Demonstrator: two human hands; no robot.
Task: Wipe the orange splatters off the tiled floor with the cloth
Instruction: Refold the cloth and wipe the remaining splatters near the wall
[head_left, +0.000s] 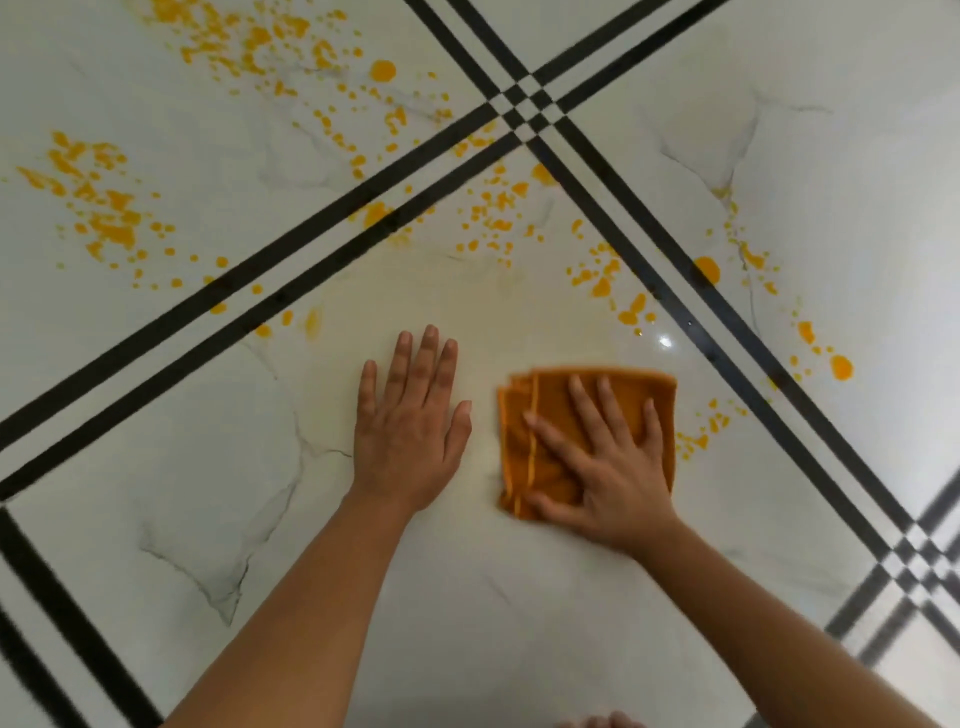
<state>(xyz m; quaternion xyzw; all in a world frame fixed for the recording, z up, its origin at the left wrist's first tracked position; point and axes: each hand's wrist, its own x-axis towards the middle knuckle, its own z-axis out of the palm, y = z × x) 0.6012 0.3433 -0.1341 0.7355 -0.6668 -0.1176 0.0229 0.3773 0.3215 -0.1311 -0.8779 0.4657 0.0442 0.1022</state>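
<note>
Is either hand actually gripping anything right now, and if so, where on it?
Nothing is gripped. The right hand presses flat, palm down, on top of the folded orange cloth; the left hand lies flat on the tiled floor.

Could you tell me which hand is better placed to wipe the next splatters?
Right hand: it presses the cloth, with splatters just beside it. The left hand lies on bare tile.
</note>
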